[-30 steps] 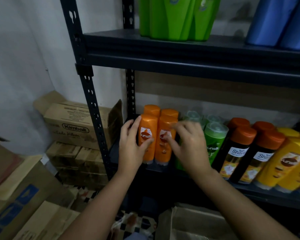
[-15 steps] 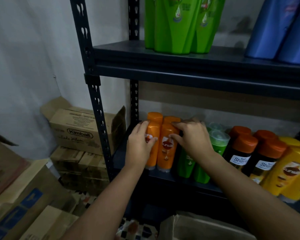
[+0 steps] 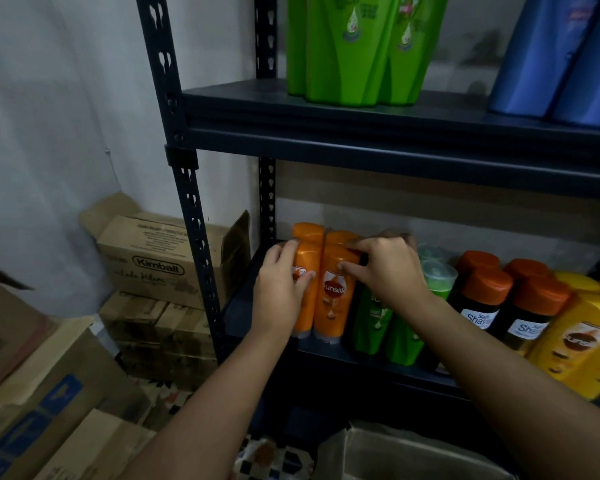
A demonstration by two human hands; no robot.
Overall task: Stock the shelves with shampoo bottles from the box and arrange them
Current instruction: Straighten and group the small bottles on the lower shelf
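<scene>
Sunsilk orange shampoo bottles [image 3: 333, 292] stand upright at the left end of the lower shelf [image 3: 326, 355]. Left hand [image 3: 281, 289] cups the outer one, fingers curled around it; right hand [image 3: 385, 268] pinches its neighbour's cap, seemingly squaring both beside the green bottles [image 3: 374, 323].

Both bare forearms reach forward and up from below. The left hand [image 3: 280, 289] is cupped, fingers curled rightward, thumb out front. The right hand [image 3: 385, 268] arches palm-down beside it, fingers pointing left, wrist bent.
</scene>
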